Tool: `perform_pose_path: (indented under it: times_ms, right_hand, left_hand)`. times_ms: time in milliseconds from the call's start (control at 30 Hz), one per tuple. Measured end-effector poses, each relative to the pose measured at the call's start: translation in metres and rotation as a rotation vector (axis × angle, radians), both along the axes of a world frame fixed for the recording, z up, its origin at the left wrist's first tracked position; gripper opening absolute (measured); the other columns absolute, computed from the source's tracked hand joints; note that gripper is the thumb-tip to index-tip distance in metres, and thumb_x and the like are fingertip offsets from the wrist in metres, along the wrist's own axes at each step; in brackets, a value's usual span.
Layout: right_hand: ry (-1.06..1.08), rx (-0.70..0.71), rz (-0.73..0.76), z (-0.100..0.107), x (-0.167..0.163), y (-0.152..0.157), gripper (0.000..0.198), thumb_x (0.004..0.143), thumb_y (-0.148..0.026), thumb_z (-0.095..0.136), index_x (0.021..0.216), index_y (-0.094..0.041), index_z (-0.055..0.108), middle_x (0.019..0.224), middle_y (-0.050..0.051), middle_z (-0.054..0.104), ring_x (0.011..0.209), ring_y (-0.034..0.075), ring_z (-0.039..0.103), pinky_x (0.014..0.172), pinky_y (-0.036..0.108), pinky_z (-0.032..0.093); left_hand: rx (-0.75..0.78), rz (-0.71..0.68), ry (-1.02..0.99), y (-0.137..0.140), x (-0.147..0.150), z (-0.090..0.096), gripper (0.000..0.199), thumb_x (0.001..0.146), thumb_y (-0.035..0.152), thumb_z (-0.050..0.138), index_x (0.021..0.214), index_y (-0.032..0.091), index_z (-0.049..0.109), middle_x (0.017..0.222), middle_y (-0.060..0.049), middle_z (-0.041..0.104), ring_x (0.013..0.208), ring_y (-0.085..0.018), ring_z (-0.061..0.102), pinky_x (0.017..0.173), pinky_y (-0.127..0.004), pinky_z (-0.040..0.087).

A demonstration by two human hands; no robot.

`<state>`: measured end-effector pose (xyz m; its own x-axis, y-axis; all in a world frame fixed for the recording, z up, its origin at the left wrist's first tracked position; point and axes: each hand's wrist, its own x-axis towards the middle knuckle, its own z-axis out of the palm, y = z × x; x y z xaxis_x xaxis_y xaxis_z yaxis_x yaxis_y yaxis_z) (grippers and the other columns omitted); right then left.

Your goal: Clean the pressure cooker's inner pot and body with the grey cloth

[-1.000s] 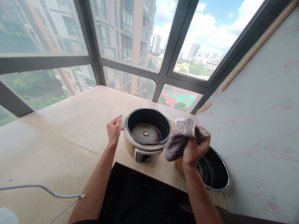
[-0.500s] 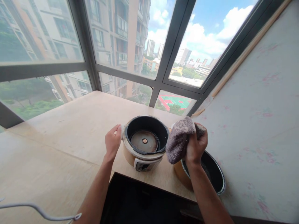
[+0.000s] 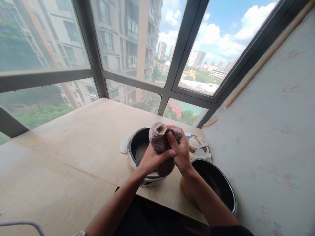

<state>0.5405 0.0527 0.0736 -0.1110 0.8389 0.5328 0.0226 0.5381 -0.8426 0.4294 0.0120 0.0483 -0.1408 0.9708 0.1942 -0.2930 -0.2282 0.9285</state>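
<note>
A bunched greyish-purple cloth (image 3: 157,141) is held between both hands above the cooker. My left hand (image 3: 150,160) grips it from the left and below, thumb pointing right. From the right, my right hand (image 3: 180,147) is closed on the same cloth, its thumb pressed into the fold. Beneath them stands an electric pressure cooker (image 3: 130,160) without its lid, its dark inside partly covered by the hands and cloth. A black-lined inner pot (image 3: 216,180) rests to the right, partly behind my right forearm.
The cooker's lid (image 3: 198,146) lies behind the inner pot, near the papered wall (image 3: 268,147). A pale wooden surface (image 3: 73,141) runs up to the windows. At the lower left is a white cable (image 3: 22,223).
My left hand has left the cooker's side handle and taken hold of the cloth. My right hand has moved left with the cloth, over the cooker, uncovering the lid.
</note>
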Motion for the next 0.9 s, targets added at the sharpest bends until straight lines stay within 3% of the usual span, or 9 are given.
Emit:
perform_pose_path:
  times_ms: [100, 200, 267, 367, 433, 567, 700, 900]
  right_hand:
    - [-0.1, -0.037, 0.208, -0.002, 0.016, 0.02, 0.057, 0.094, -0.064, 0.05, 0.13, -0.02, 0.06, 0.128, 0.011, 0.065, 0.113, 0.022, 0.064, 0.1, 0.04, 0.051]
    - [-0.139, -0.142, 0.324, -0.018, 0.047, 0.048, 0.066, 0.094, -0.066, 0.048, 0.142, -0.022, 0.052, 0.144, 0.016, 0.054, 0.117, 0.024, 0.064, 0.096, 0.044, 0.053]
    - [-0.171, -0.194, 0.278, -0.036, 0.07, 0.069, 0.07, 0.087, -0.066, 0.06, 0.141, -0.022, 0.052, 0.147, 0.017, 0.051, 0.122, 0.025, 0.061, 0.099, 0.045, 0.052]
    - [-0.178, -0.29, 0.033, -0.069, 0.096, 0.098, 0.069, 0.076, -0.065, 0.072, 0.127, -0.019, 0.061, 0.137, 0.018, 0.059, 0.125, 0.027, 0.059, 0.103, 0.05, 0.047]
    - [-0.224, -0.391, -0.075, -0.089, 0.105, 0.112, 0.064, 0.073, -0.062, 0.075, 0.117, -0.017, 0.064, 0.132, 0.019, 0.062, 0.125, 0.029, 0.058, 0.106, 0.054, 0.043]
    - [-0.314, -0.508, -0.048, -0.117, 0.101, 0.121, 0.052, 0.076, -0.057, 0.073, 0.105, -0.015, 0.064, 0.12, 0.017, 0.066, 0.118, 0.028, 0.061, 0.105, 0.053, 0.044]
    - [-0.295, -0.483, 0.04, -0.131, 0.082, 0.115, 0.045, 0.081, -0.059, 0.061, 0.091, -0.015, 0.067, 0.097, 0.009, 0.071, 0.1, 0.025, 0.065, 0.096, 0.047, 0.048]
    - [-0.176, -0.46, -0.086, -0.141, 0.072, 0.108, 0.036, 0.082, -0.046, 0.047, 0.085, -0.019, 0.07, 0.097, 0.007, 0.072, 0.1, 0.023, 0.063, 0.095, 0.037, 0.044]
  left_hand:
    - [-0.122, 0.084, -0.176, 0.021, -0.005, -0.01, 0.058, 0.069, 0.046, 0.082, 0.119, 0.02, 0.068, 0.118, -0.011, 0.07, 0.118, -0.033, 0.063, 0.105, -0.045, 0.049]
    - [-0.179, 0.27, -0.184, 0.042, -0.021, -0.022, 0.05, 0.071, 0.039, 0.08, 0.114, 0.018, 0.068, 0.111, -0.01, 0.072, 0.108, -0.03, 0.068, 0.097, -0.044, 0.054]
    - [-0.156, 0.431, -0.052, 0.056, -0.033, -0.029, 0.05, 0.068, 0.031, 0.08, 0.114, 0.019, 0.066, 0.111, -0.008, 0.072, 0.108, -0.028, 0.067, 0.099, -0.042, 0.053]
    - [-0.182, 0.52, 0.103, 0.076, -0.045, -0.039, 0.046, 0.063, 0.019, 0.08, 0.107, 0.019, 0.065, 0.102, -0.006, 0.072, 0.103, -0.026, 0.067, 0.098, -0.042, 0.052]
    - [-0.298, 0.517, 0.034, 0.087, -0.045, -0.044, 0.043, 0.059, 0.011, 0.078, 0.1, 0.018, 0.064, 0.094, -0.006, 0.071, 0.094, -0.025, 0.069, 0.091, -0.041, 0.055]
    - [-0.515, 0.491, -0.223, 0.105, -0.029, -0.05, 0.042, 0.059, 0.003, 0.072, 0.096, 0.017, 0.058, 0.088, -0.006, 0.069, 0.081, -0.022, 0.069, 0.079, -0.039, 0.057]
    - [-0.522, 0.599, -0.134, 0.115, -0.001, -0.052, 0.043, 0.063, 0.001, 0.07, 0.097, 0.019, 0.052, 0.095, -0.005, 0.065, 0.086, -0.018, 0.067, 0.08, -0.032, 0.055]
    - [-0.591, 0.444, -0.072, 0.117, 0.043, -0.054, 0.04, 0.064, 0.0, 0.065, 0.096, 0.019, 0.05, 0.089, -0.002, 0.065, 0.082, -0.015, 0.066, 0.074, -0.026, 0.053]
